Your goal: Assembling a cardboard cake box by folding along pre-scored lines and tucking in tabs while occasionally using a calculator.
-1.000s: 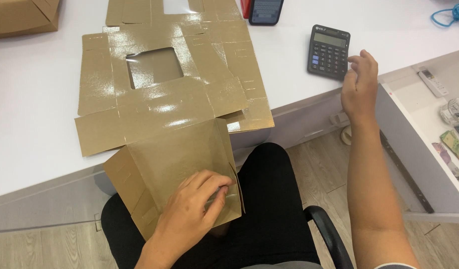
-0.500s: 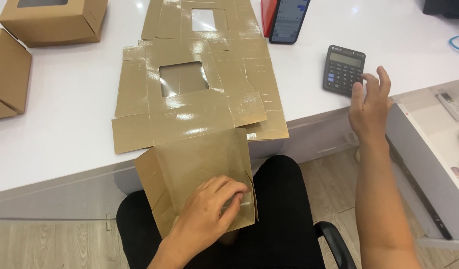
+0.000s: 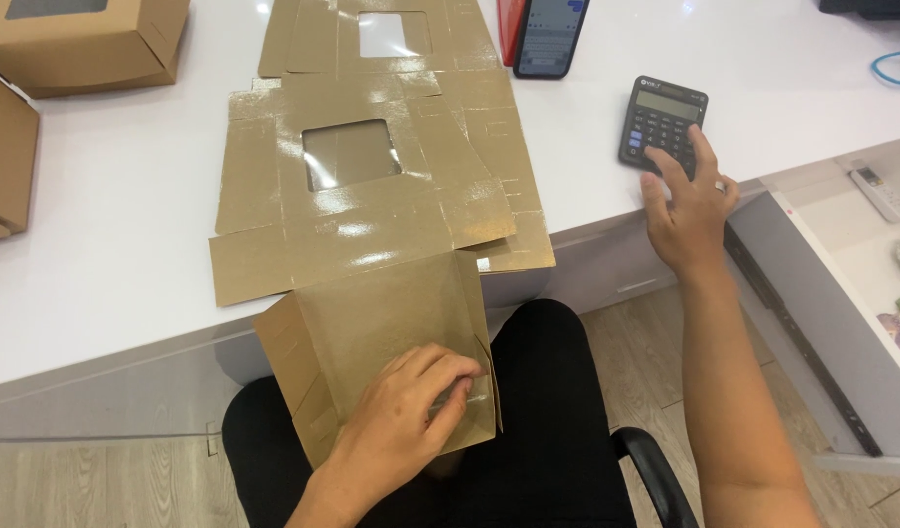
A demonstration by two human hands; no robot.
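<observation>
A flat, unfolded brown cardboard box blank (image 3: 372, 225) with a square window lies on the white desk (image 3: 117, 215), and its near flap hangs over the edge onto my lap. My left hand (image 3: 406, 420) rests on that flap, fingers curled and pressing it down. My right hand (image 3: 689, 205) reaches to the desk edge, fingers spread, its fingertips on the lower keys of a dark calculator (image 3: 663, 119). A second flat blank (image 3: 381, 34) lies behind the first one.
A folded brown box with a window (image 3: 83, 44) stands at the far left, another brown box (image 3: 5, 156) beside it. A phone (image 3: 549, 37) leans next to a red item. An open drawer (image 3: 860, 293) with small items is at my right. Chair armrest (image 3: 655, 479) below.
The view has shifted so the desk sits further right and lower. My right hand has moved from the desk edge onto the calculator's keys. My left hand stays on the flap.
</observation>
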